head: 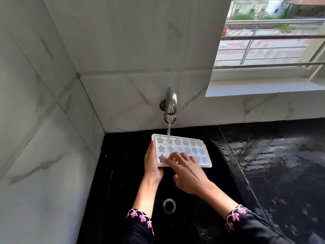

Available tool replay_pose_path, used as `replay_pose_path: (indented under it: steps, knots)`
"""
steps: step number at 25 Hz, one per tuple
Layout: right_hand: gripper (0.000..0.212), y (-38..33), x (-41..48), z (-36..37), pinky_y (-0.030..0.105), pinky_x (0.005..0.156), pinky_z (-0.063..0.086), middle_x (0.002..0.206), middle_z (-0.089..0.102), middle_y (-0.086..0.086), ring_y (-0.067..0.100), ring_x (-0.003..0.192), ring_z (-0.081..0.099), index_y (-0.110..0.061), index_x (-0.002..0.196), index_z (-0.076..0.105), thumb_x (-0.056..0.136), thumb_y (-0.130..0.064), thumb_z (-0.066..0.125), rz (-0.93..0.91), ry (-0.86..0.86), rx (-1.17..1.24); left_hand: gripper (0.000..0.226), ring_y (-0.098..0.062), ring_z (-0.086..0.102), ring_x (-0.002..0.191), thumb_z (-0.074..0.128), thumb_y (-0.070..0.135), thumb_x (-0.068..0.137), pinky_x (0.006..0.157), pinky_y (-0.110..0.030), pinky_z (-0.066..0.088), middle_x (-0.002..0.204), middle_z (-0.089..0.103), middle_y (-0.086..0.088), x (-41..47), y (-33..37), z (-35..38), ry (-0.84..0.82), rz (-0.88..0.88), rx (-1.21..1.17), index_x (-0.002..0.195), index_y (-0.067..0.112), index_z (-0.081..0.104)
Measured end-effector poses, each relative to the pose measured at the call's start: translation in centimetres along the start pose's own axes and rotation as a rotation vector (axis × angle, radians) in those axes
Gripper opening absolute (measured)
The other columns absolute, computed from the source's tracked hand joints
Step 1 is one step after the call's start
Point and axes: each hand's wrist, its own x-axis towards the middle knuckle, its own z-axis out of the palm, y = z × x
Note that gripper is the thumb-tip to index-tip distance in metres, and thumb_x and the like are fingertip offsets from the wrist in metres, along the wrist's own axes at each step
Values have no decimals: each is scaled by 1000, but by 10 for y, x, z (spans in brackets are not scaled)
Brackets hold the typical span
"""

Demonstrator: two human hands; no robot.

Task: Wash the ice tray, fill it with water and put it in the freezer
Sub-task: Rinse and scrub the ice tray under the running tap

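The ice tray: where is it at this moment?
In the head view the ice tray is mid-frame over the black sink, under the running tap; the left hand holds its left edge, the right hand touches its near row.

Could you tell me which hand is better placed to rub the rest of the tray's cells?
Probably the right hand: its straight fingers lie on the near cells of the ice tray and hold nothing. The left hand grips the tray's left edge, supporting it under the running tap.
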Motion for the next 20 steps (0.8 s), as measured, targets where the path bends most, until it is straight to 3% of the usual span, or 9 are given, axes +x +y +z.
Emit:
replay_pose_path:
  steps: [3, 5, 7, 10, 13, 14, 16, 18, 20]
  knots:
    - [65, -4, 10, -8, 40, 90, 41, 121, 50, -4, 25, 112, 48, -36, 136, 46, 73, -21, 51, 40, 107, -82, 84, -44, 61, 112, 55, 65, 84, 97, -53, 51, 127, 59, -30, -2, 1, 15, -19, -27, -25, 133, -3, 54]
    - [68, -12, 11, -8, 41, 99, 34, 129, 45, -4, 24, 121, 39, -38, 140, 41, 74, -24, 51, 130, 97, -11, 71, -35, 69, 88, 44, 60, 93, 82, -46, 57, 102, 69, -23, 1, 5, 22, -30, -30, -37, 128, -1, 58]
    - [73, -6, 7, -8, 40, 102, 32, 134, 41, -4, 23, 124, 34, -40, 145, 34, 74, -26, 51, 93, 75, 8, 67, -33, 69, 79, 47, 57, 93, 82, -49, 57, 88, 71, -18, 3, 7, 24, -25, -32, -55, 124, -1, 60]
    - [65, 13, 8, -19, 37, 85, 50, 119, 53, -2, 24, 108, 49, -36, 134, 49, 71, -22, 56, -41, 84, -124, 72, -36, 68, 96, 45, 57, 94, 88, -48, 56, 115, 66, -25, -3, 1, 27, -29, -30, -42, 133, -3, 55]
    - [52, 12, 14, -20, 36, 62, 57, 100, 58, 1, 25, 88, 55, -28, 114, 63, 64, -17, 67, -5, 182, -170, 68, -33, 68, 99, 38, 57, 97, 89, -44, 55, 119, 66, -23, -6, 1, 35, -63, -44, -22, 129, 1, 59]
    - [52, 6, 14, -18, 37, 65, 57, 103, 57, 1, 26, 91, 54, -27, 115, 62, 64, -18, 66, 38, 189, -144, 67, -33, 68, 98, 37, 58, 97, 90, -45, 54, 115, 67, -22, -5, 2, 37, -70, -44, -2, 126, 2, 61]
    - [59, -4, 12, -15, 38, 86, 51, 118, 53, 2, 27, 107, 47, -29, 127, 55, 69, -21, 57, 92, 160, -37, 68, -37, 67, 99, 40, 59, 95, 92, -49, 53, 114, 67, -24, -2, 6, 36, -52, -23, 21, 124, 2, 62]
    - [70, -5, 3, -12, 38, 102, 41, 131, 49, 0, 26, 119, 40, -32, 140, 44, 71, -23, 52, 66, 111, 11, 79, -44, 61, 112, 57, 63, 84, 102, -58, 46, 125, 61, -30, 4, 6, 24, -37, -10, 3, 128, -2, 59]
    - [80, 3, -5, -11, 40, 104, 40, 134, 55, -5, 24, 117, 48, -36, 146, 38, 68, -25, 55, -35, 115, -107, 91, -48, 54, 122, 69, 64, 73, 106, -62, 39, 132, 56, -32, 7, 5, 9, -36, 3, -15, 132, -3, 56]
